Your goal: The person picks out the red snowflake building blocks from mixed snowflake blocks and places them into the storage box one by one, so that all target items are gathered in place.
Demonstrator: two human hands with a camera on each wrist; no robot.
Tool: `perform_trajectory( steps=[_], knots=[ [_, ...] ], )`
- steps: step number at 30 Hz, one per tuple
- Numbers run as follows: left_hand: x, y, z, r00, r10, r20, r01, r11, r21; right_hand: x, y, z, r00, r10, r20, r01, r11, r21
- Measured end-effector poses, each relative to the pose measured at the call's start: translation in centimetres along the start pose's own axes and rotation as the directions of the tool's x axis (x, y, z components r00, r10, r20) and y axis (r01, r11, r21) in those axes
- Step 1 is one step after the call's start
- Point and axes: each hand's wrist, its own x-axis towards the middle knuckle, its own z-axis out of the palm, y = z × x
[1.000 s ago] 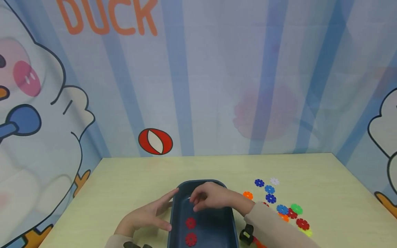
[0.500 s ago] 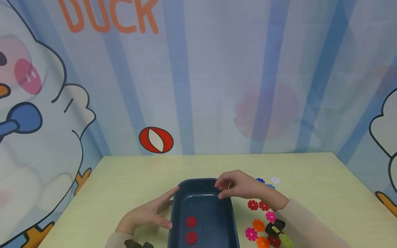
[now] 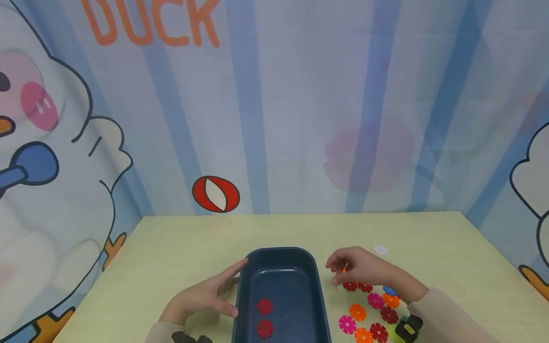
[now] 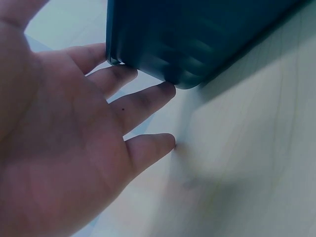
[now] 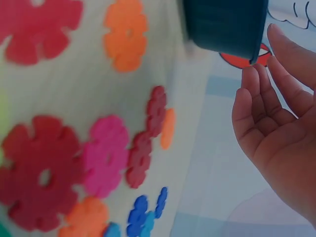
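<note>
A dark blue rectangular tray [image 3: 296,295] stands on the table in the head view, with red flower-shaped discs [image 3: 265,328] lying along its left part. My left hand [image 3: 201,297] has its fingers spread against the tray's left side; in the left wrist view the fingertips touch the tray wall [image 4: 158,39]. To the right of the tray, my right hand [image 3: 364,267] hovers over an orange flower disc [image 3: 345,268], mostly hidden by the fingers. The right wrist view shows this hand's fingers [image 5: 269,96] loosely bent and holding nothing.
Several flower discs in red, pink, orange and blue lie right of the tray, among them a pink disc [image 3: 347,324] and a dark red disc [image 3: 379,332]. A white disc [image 3: 380,249] lies farther back. A printed cloth [image 3: 291,109] hangs behind the table [image 3: 193,238].
My right hand has moved right from above the tray, across its right rim, to over the loose discs. The left hand has stayed at the tray's side.
</note>
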Motion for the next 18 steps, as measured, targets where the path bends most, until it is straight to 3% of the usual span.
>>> perform_trajectory(
  steps=[10, 18],
  knots=[
    [0.0, -0.1, -0.1, 1.0, 0.008, 0.003, -0.008, 1.0, -0.005, -0.7, 2.7, -0.2, 1.0, 0.002, 0.026, -0.002, 1.0, -0.001],
    [0.0, -0.1, -0.1, 1.0, 0.006, -0.002, -0.006, 1.0, -0.002, -0.9, 3.8, -0.4, 0.997, 0.07, 0.021, -0.068, 0.995, -0.077]
  ],
)
